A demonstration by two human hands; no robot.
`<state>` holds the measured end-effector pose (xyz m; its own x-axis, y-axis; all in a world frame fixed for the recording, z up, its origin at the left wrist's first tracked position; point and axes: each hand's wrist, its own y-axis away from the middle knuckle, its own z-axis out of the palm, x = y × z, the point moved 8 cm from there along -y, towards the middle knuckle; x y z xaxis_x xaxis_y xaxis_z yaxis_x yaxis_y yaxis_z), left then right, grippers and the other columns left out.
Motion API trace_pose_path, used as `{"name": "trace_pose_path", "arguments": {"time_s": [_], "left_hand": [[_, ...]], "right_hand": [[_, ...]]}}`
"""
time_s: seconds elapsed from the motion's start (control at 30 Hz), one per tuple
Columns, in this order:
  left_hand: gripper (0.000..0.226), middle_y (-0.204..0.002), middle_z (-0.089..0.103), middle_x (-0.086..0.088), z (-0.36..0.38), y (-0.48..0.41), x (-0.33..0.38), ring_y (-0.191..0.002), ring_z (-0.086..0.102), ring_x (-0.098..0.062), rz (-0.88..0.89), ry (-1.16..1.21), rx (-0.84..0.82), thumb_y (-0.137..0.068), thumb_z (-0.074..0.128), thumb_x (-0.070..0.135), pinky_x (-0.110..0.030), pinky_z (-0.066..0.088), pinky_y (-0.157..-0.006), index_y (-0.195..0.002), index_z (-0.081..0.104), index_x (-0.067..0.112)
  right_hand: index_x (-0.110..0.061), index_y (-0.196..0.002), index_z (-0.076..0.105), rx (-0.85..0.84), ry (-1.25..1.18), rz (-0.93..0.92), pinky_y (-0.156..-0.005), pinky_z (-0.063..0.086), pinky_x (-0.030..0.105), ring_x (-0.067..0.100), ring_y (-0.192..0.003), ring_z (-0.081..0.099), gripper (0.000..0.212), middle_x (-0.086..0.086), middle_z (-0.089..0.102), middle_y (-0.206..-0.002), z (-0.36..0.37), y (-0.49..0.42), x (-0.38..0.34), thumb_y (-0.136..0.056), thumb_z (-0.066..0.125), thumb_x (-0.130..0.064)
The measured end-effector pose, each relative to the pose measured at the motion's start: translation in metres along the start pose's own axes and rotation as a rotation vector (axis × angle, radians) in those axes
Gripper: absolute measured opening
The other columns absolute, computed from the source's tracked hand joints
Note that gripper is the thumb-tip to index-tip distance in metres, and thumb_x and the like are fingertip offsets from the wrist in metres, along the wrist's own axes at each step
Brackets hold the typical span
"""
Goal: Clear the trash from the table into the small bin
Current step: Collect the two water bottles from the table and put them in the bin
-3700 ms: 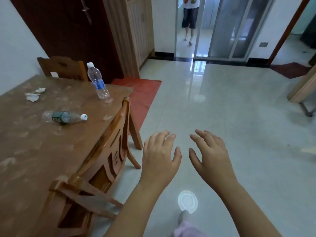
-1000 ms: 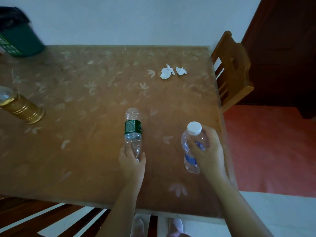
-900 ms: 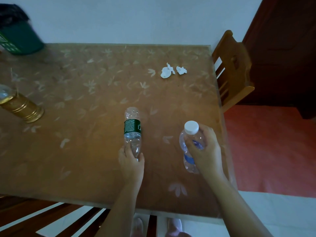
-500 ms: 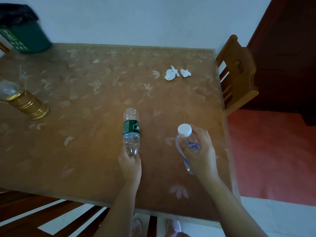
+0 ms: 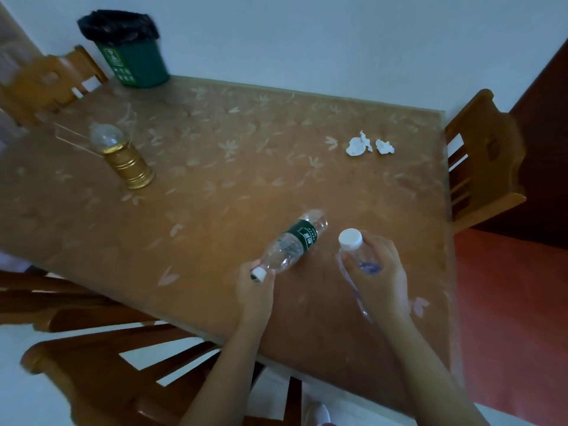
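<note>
My left hand (image 5: 256, 287) grips the capped neck of a clear bottle with a green label (image 5: 293, 241), which points up and to the right over the table. My right hand (image 5: 379, 272) is wrapped around a clear bottle with a blue label and white cap (image 5: 350, 241), held roughly upright. Two crumpled white tissues (image 5: 358, 145) (image 5: 384, 146) lie near the table's far right edge. The small green bin with a black liner (image 5: 132, 53) stands at the table's far left corner, against the wall.
A gold lantern-like lamp with a clear top (image 5: 123, 158) stands on the left part of the brown table (image 5: 215, 179). Wooden chairs stand at the right (image 5: 482, 161), far left (image 5: 46, 84) and near left (image 5: 92, 348). Red floor mat at right.
I turned from the floor to the table and took hold of both bottles. In the last second the green-label bottle has swung to point rightward and the view has shifted, showing the bin.
</note>
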<state>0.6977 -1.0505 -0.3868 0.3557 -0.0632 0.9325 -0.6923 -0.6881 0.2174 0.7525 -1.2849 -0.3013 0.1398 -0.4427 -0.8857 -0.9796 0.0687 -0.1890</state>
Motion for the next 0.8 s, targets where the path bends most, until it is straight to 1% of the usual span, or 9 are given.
{"name": "trace_pose_path", "arguments": {"time_s": [0.07,0.13,0.23,0.37,0.5,0.57,0.63,0.7,0.8], "left_hand": [[0.021,-0.082,0.053,0.002,-0.010,0.004,0.006,-0.067,0.048,-0.005,0.002,0.037,0.008,-0.082,0.062,0.000,-0.003,0.039,-0.048,-0.101,0.054,0.004],[0.019,-0.085,0.054,0.000,-0.024,0.010,0.015,-0.066,0.049,-0.005,0.043,0.009,0.006,-0.083,0.062,0.002,-0.004,0.038,-0.045,-0.099,0.054,0.006],[0.018,-0.083,0.055,0.004,-0.048,0.017,0.027,-0.066,0.050,-0.006,0.073,0.008,0.012,-0.084,0.062,0.005,-0.006,0.039,-0.045,-0.098,0.053,0.013],[0.021,-0.085,0.057,0.010,-0.085,0.026,0.042,-0.073,0.054,-0.004,0.098,0.014,0.057,-0.084,0.063,0.010,-0.004,0.040,-0.047,-0.098,0.053,0.021],[0.022,-0.085,0.056,0.013,-0.121,0.031,0.051,-0.073,0.054,-0.001,0.121,0.065,0.115,-0.081,0.067,0.009,-0.003,0.041,-0.050,-0.098,0.056,0.019],[0.024,-0.088,0.057,0.011,-0.139,0.032,0.055,-0.072,0.055,0.003,0.137,0.094,0.146,-0.079,0.069,0.009,-0.003,0.041,-0.051,-0.098,0.058,0.017],[0.025,-0.090,0.058,0.010,-0.158,0.033,0.057,-0.071,0.055,0.010,0.152,0.110,0.179,-0.078,0.070,0.011,-0.003,0.042,-0.053,-0.098,0.058,0.018],[0.024,-0.090,0.059,0.011,-0.178,0.034,0.059,-0.072,0.055,0.010,0.160,0.114,0.216,-0.079,0.070,0.016,-0.006,0.045,-0.054,-0.098,0.058,0.019],[0.022,-0.090,0.059,0.011,-0.209,0.034,0.063,-0.076,0.056,0.004,0.166,0.075,0.271,-0.081,0.068,0.021,-0.007,0.047,-0.056,-0.100,0.057,0.020]], "right_hand": [[-0.015,-0.112,0.060,-0.023,-0.005,0.002,-0.076,0.034,0.003,0.014,-0.098,0.053,0.040,-0.007,0.053,-0.104,0.007,0.002,-0.005,-0.075,0.073,-0.017],[-0.016,-0.112,0.060,-0.062,-0.026,0.015,-0.080,0.039,0.009,0.015,-0.099,0.054,0.039,-0.007,0.053,-0.103,0.015,0.004,-0.010,-0.075,0.073,-0.019],[-0.017,-0.113,0.059,-0.126,-0.073,-0.022,-0.084,0.047,0.032,0.017,-0.098,0.056,0.038,-0.011,0.052,-0.103,0.028,0.012,-0.029,-0.076,0.070,-0.021],[-0.018,-0.113,0.058,-0.192,-0.099,-0.067,-0.084,0.048,0.034,0.004,-0.094,0.051,0.038,-0.010,0.054,-0.104,0.045,0.019,-0.056,-0.077,0.070,-0.019],[-0.037,-0.102,0.053,-0.262,-0.225,-0.075,-0.084,0.048,0.037,0.007,-0.098,0.054,0.035,-0.019,0.053,-0.101,0.064,0.026,-0.083,-0.077,0.070,-0.018],[-0.039,-0.102,0.054,-0.298,-0.267,-0.079,-0.080,0.048,0.032,0.013,-0.098,0.057,0.035,-0.017,0.054,-0.103,0.076,0.031,-0.095,-0.075,0.070,-0.023],[-0.033,-0.103,0.056,-0.328,-0.261,-0.095,-0.072,0.046,0.020,0.015,-0.095,0.059,0.031,-0.016,0.055,-0.103,0.089,0.035,-0.106,-0.075,0.070,-0.029],[-0.032,-0.101,0.054,-0.353,-0.233,-0.146,-0.066,0.040,0.005,0.003,-0.093,0.056,0.029,-0.019,0.053,-0.100,0.102,0.042,-0.123,-0.078,0.068,-0.023],[-0.043,-0.093,0.050,-0.422,-0.258,-0.181,-0.065,0.042,0.005,-0.003,-0.093,0.053,0.035,-0.023,0.052,-0.097,0.124,0.054,-0.150,-0.079,0.068,-0.016]]}}
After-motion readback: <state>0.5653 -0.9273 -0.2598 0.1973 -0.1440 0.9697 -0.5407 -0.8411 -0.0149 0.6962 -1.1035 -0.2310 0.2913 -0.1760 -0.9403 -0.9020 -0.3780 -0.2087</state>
